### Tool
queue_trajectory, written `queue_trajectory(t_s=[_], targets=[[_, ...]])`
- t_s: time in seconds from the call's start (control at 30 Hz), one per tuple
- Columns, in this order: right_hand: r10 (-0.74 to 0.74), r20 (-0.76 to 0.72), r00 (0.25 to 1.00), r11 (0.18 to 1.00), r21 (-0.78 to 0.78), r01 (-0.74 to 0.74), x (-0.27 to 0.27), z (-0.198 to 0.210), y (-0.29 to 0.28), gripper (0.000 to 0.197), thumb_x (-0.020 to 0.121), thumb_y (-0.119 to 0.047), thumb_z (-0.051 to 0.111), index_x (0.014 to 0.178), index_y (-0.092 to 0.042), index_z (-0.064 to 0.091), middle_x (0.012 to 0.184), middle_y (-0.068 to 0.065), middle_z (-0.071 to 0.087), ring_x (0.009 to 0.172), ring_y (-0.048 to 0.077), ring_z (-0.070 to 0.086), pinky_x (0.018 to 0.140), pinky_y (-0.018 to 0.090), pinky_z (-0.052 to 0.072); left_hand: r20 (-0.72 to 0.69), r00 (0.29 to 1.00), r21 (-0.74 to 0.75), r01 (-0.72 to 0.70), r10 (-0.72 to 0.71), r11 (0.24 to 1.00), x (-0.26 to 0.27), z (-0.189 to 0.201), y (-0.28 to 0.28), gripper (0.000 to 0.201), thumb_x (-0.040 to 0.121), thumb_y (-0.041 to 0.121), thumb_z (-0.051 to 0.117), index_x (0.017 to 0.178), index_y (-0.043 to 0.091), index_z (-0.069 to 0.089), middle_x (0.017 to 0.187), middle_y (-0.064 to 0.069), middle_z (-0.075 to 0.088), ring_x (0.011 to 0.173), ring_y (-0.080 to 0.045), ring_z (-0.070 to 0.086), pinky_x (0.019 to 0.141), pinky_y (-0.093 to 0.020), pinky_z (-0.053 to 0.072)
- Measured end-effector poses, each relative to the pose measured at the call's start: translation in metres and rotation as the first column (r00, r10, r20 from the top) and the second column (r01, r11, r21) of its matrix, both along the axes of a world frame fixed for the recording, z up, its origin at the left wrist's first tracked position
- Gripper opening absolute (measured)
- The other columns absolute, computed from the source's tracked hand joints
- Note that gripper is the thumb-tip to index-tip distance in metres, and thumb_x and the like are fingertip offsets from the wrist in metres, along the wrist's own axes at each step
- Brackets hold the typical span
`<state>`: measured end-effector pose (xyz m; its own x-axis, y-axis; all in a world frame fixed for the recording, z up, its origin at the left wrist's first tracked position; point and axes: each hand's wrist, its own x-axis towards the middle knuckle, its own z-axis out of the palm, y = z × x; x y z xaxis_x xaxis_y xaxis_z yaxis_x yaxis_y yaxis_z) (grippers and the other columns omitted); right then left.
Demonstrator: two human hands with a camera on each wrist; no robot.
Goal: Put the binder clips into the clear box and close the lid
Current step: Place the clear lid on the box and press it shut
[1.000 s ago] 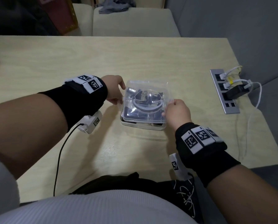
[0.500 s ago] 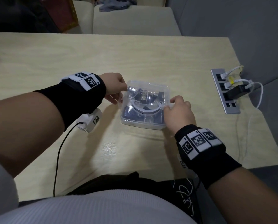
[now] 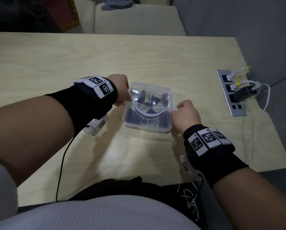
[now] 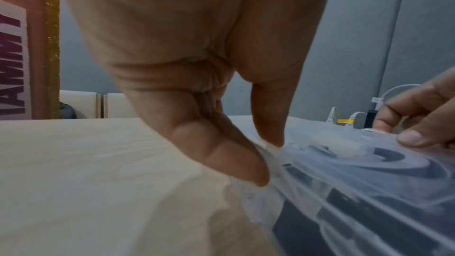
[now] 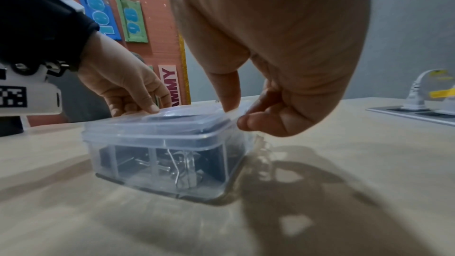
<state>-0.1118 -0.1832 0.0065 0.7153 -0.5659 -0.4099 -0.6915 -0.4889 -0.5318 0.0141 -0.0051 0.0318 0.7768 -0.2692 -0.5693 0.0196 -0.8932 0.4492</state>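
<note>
Table: our clear box now sits flat, binder clips inside
Lid: lowered on since a second ago
Left hand: pinching lid's left edge
Right hand: pinching its right edge; closing nearly done

Bare table all round the clear box; power strip with cables at the right edge.
</note>
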Motion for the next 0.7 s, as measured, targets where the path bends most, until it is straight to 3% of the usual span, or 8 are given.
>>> queue_trajectory(t_s=[0.13, 0.27, 0.43, 0.57, 0.7], targets=[[0.041, -0.007, 0.999, 0.996, -0.074, -0.041, 0.002, 0.001, -0.002, 0.017, 0.089, -0.021, 0.057, 0.100, -0.017, 0.045, 0.073, -0.003, 0.050, 0.060, 0.014, 0.047, 0.049, 0.027, 0.034, 0.023, 0.997, 0.114, 0.075, -0.078, 0.991, -0.002, 0.004, -0.004, 0.031, 0.085, 0.020, 0.068, 0.107, -0.001, 0.069, 0.080, -0.014, 0.077, 0.077, -0.027, 0.076, 0.080, -0.037, 0.061], [0.090, -0.028, 0.996, 0.984, -0.149, -0.093, 0.007, 0.003, -0.001, 0.012, 0.087, -0.007, 0.050, 0.093, -0.017, 0.046, 0.072, 0.000, 0.051, 0.059, 0.017, 0.047, 0.048, 0.026, 0.034, 0.010, 0.997, 0.160, 0.077, -0.079, 0.984, -0.001, 0.003, -0.006, 0.028, 0.086, 0.023, 0.066, 0.102, 0.001, 0.071, 0.078, -0.011, 0.078, 0.077, -0.026, 0.076, 0.083, -0.038, 0.060], [0.134, -0.050, 0.990, 0.971, -0.194, -0.142, 0.009, 0.003, 0.000, 0.013, 0.086, -0.004, 0.047, 0.094, -0.015, 0.047, 0.072, 0.001, 0.051, 0.060, 0.018, 0.047, 0.051, 0.028, 0.036, -0.032, 0.999, 0.143, 0.023, -0.019, 0.989, 0.000, 0.001, -0.010, 0.023, 0.086, 0.017, 0.067, 0.091, -0.004, 0.074, 0.082, -0.016, 0.077, 0.072, -0.027, 0.072, 0.084, -0.040, 0.060], [0.158, -0.074, 0.985, 0.965, -0.200, -0.170, 0.011, 0.006, 0.000, 0.016, 0.085, -0.002, 0.045, 0.095, -0.014, 0.045, 0.073, 0.003, 0.049, 0.059, 0.018, 0.045, 0.049, 0.027, 0.032, -0.026, 0.997, 0.200, 0.073, -0.069, 0.977, 0.000, 0.004, -0.013, 0.022, 0.089, 0.017, 0.063, 0.079, 0.000, 0.074, 0.082, -0.012, 0.076, 0.063, -0.022, 0.065, 0.086, -0.034, 0.058], [0.163, -0.084, 0.983, 0.963, -0.203, -0.177, 0.012, 0.006, 0.000, 0.017, 0.084, -0.001, 0.043, 0.096, -0.013, 0.045, 0.073, 0.004, 0.050, 0.060, 0.021, 0.046, 0.050, 0.028, 0.033, -0.017, 0.996, 0.225, 0.087, -0.085, 0.970, 0.000, 0.003, -0.014, 0.025, 0.090, 0.018, 0.063, 0.086, -0.003, 0.075, 0.086, -0.013, 0.077, 0.066, -0.023, 0.066, 0.086, -0.036, 0.058]])
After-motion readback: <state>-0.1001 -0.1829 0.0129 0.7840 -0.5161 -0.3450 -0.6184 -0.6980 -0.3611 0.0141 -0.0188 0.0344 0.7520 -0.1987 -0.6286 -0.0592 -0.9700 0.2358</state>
